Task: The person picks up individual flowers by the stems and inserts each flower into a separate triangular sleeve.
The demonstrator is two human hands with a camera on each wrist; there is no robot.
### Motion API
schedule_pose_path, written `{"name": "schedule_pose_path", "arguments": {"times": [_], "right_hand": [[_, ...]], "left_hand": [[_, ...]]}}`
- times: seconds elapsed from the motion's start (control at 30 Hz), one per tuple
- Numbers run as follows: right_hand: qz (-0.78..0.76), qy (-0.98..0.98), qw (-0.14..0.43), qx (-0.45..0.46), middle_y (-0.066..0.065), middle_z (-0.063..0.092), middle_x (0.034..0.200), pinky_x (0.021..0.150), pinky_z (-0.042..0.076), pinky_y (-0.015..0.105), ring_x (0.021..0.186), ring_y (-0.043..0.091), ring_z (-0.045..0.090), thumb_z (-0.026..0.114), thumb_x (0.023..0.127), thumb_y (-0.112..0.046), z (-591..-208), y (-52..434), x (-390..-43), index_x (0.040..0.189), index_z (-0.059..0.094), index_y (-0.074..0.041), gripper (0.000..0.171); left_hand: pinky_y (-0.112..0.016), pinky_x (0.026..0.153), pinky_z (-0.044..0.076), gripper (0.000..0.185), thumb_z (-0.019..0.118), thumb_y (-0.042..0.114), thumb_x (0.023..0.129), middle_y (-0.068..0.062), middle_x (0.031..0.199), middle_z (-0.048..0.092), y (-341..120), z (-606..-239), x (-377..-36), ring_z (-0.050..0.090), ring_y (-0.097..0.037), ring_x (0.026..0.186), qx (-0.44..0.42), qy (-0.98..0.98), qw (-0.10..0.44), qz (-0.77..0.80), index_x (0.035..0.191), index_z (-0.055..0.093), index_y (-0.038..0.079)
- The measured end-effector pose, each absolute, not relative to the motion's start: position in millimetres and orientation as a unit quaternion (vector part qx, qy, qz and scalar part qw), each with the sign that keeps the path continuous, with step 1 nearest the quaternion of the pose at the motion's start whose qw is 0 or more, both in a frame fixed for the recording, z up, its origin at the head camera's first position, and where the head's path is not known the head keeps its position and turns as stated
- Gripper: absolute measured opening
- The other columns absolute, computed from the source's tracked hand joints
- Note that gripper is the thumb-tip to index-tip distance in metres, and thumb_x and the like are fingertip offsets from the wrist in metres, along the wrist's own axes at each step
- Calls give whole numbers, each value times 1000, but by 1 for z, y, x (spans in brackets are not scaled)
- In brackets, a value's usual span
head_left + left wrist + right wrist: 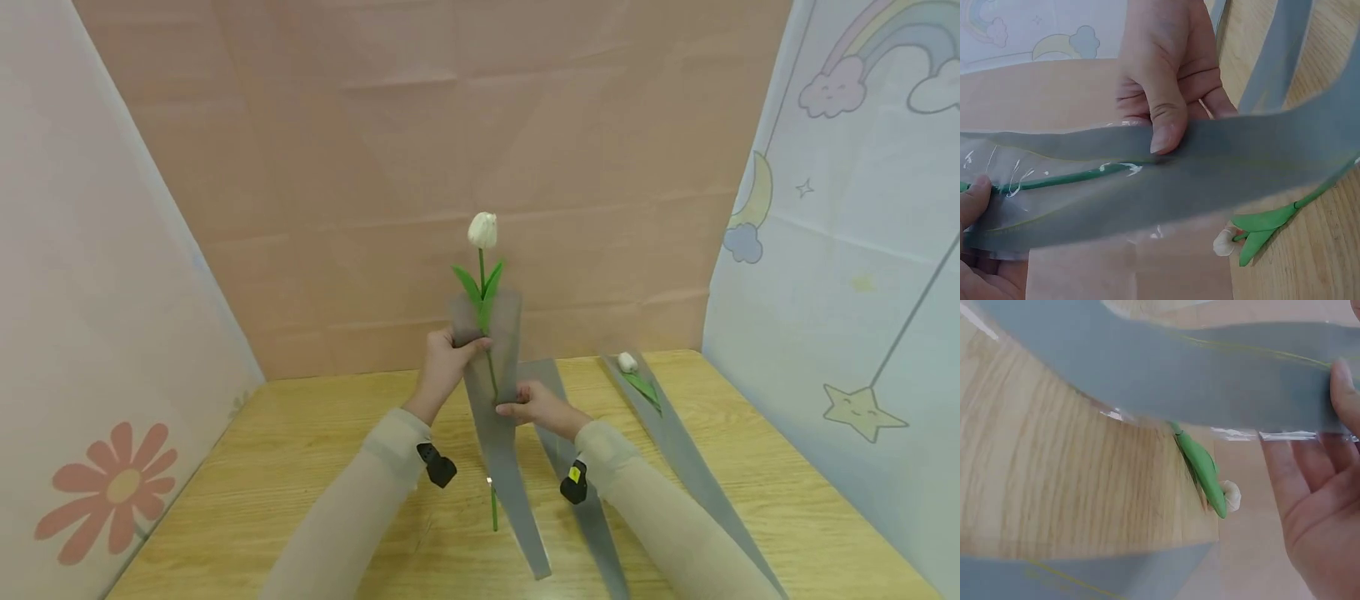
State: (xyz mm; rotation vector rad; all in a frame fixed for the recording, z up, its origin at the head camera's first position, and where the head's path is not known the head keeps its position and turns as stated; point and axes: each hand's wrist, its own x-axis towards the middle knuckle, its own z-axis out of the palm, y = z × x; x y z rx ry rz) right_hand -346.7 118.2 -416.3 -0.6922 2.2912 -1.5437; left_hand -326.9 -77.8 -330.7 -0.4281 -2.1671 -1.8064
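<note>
A white tulip (pixel 483 231) with green leaves stands upright, its stem running down inside a grey see-through flower sleeve (pixel 501 450). My left hand (pixel 444 367) grips the sleeve's upper left side, thumb across the front near the stem. Lower on the right side, my right hand (pixel 543 408) pinches the sleeve, its thumb (pixel 1166 128) on the front near the stem's lower end. The sleeve's narrow tail hangs toward the front of the table. Behind it lies a loose tulip (pixel 1266 222), mostly hidden in the head view, where only a piece of its stem (pixel 494 508) shows.
On the wooden table (pixel 315 467), a second grey sleeve (pixel 600 525) lies partly under my right forearm. Farther right, another sleeve (pixel 697 467) holds a white tulip (pixel 628 363). Cloth walls stand at the back and both sides.
</note>
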Motion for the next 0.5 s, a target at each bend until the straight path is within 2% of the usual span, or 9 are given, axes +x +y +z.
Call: {"name": "schedule_pose_path", "arguments": {"times": [0.13, 0.23, 0.33, 0.4, 0.5], "right_hand": [[-531, 799, 132, -248, -9, 65, 73, 87, 54, 42, 85, 13, 66, 64, 94, -28, -419, 118, -346, 89, 64, -5, 23], [-530, 800, 120, -256, -7, 66, 75, 84, 55, 40, 83, 13, 65, 63, 95, -27, -421, 117, -345, 96, 67, -2, 25], [-523, 807, 109, -252, -4, 65, 73, 80, 54, 38, 77, 12, 63, 62, 96, -26, -422, 115, -344, 92, 66, 0, 26], [-521, 808, 105, -253, -3, 67, 79, 79, 54, 37, 78, 10, 63, 61, 96, -25, -422, 114, -344, 93, 66, 1, 26], [-523, 806, 104, -255, -3, 66, 81, 80, 55, 38, 77, 8, 61, 61, 97, -23, -420, 110, -342, 91, 65, 1, 25]], "left_hand": [[-23, 56, 46, 25, 77, 24, 84, -3, 73, 67, -78, -332, -327, 57, -9, 61, -136, -760, 142, -619, 87, 70, 0], [-24, 55, 45, 27, 76, 27, 84, -6, 73, 67, -77, -335, -327, 56, -9, 60, -133, -766, 137, -613, 87, 70, 1], [-24, 56, 47, 28, 76, 28, 84, -10, 75, 69, -76, -337, -326, 58, -10, 61, -136, -769, 139, -609, 87, 70, 1], [-23, 57, 47, 27, 76, 27, 84, -9, 75, 69, -76, -338, -326, 58, -9, 61, -137, -768, 138, -610, 87, 71, 1], [-22, 49, 41, 27, 75, 28, 85, -2, 62, 61, -78, -342, -325, 49, -8, 51, -130, -775, 133, -604, 82, 70, 1]]}}
